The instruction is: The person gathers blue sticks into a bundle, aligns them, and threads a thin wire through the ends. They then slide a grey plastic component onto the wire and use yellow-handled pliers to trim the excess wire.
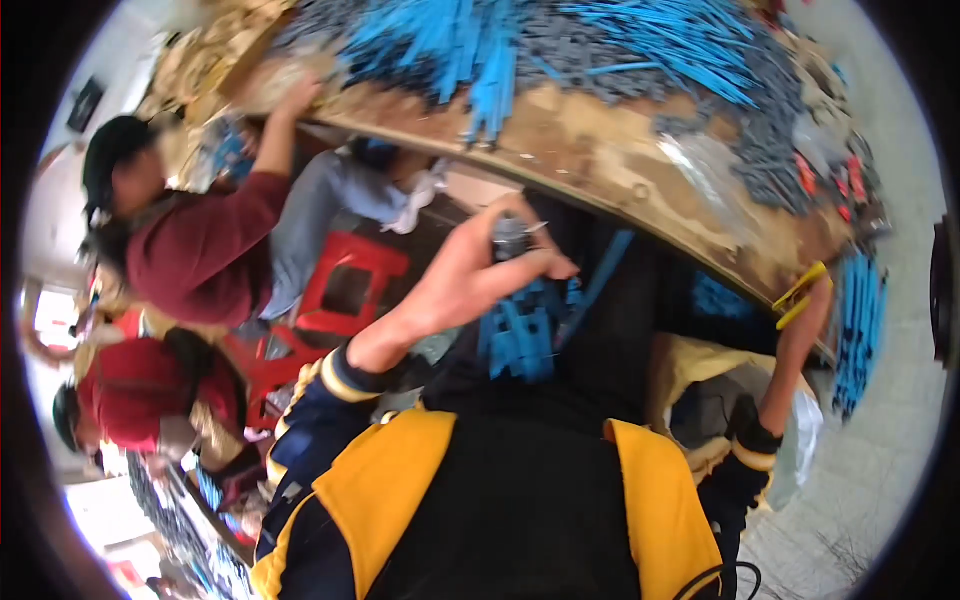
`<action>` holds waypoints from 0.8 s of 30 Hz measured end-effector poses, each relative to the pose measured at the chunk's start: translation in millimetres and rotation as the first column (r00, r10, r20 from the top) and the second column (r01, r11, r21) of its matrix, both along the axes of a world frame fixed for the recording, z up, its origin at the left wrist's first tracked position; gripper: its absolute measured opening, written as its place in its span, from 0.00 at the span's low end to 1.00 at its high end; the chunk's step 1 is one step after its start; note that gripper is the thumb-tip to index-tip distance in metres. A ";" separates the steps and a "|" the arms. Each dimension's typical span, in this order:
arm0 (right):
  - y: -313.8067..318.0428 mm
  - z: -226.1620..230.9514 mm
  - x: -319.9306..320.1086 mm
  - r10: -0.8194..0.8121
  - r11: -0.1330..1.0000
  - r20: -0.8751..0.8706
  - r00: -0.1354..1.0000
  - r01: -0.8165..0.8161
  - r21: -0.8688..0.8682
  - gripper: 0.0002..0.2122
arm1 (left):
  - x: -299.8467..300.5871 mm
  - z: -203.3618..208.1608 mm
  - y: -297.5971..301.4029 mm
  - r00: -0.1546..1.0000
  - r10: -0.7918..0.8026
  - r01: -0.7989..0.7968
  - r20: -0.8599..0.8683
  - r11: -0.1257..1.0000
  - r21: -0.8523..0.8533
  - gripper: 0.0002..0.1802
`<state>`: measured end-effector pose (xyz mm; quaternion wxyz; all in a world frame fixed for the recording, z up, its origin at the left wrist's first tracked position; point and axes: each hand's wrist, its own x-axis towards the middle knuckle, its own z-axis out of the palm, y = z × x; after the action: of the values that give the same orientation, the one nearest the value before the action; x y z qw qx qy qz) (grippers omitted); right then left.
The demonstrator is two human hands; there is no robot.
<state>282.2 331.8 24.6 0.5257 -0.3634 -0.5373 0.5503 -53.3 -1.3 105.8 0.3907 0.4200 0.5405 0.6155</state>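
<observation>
My left hand (462, 268) is in front of the table edge, its fingers curled round a grey, roughly cylindrical piece (510, 236). What that piece is, I cannot make out. Just below this hand, several blue strips (520, 335) lie over my dark-clothed lap, and one longer strip (603, 270) slants up beside them. Far to the right, at the table's corner, my right hand (808, 305) closes on a yellow-handled tool (800, 296). Its working end is too blurred to tell.
The wooden table (600, 190) bears heaps of blue strips (440, 45) and grey pieces (570, 60). More blue strips (858, 330) hang at its right end. A pale sack (680, 370) stands below. At left sit co-workers (205, 245) near red stools (345, 280).
</observation>
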 end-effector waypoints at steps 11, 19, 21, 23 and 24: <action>-228.6 63.5 -134.4 0.666 0.569 0.563 0.488 -0.821 0.039 0.10 | 28.5 -9.8 -69.1 0.995 -0.037 0.030 -0.092 0.996 -0.079 0.07; -241.1 93.2 -140.6 0.592 0.542 0.743 0.313 -0.837 -0.079 0.12 | 27.9 -11.0 -82.6 0.995 -0.021 0.009 -0.102 0.993 -0.117 0.06; -238.6 95.6 -141.1 0.472 0.533 0.794 0.384 -0.841 0.089 0.13 | 29.6 -14.1 -76.6 0.995 -0.015 0.006 -0.095 0.995 -0.102 0.07; -236.0 96.5 -142.3 0.222 0.418 0.811 0.540 -0.805 0.422 0.16 | 31.1 -16.4 -71.6 0.995 0.012 -0.019 -0.098 0.998 -0.066 0.09; -233.8 96.6 -143.6 0.218 0.423 0.813 0.540 -0.803 0.420 0.16 | 30.2 -16.0 -69.6 0.995 0.006 -0.012 -0.096 0.998 -0.065 0.09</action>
<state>138.7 98.0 121.2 0.1894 -0.0695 -0.9483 0.2449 -23.1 -70.9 89.8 0.3749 0.4338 0.5803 0.5784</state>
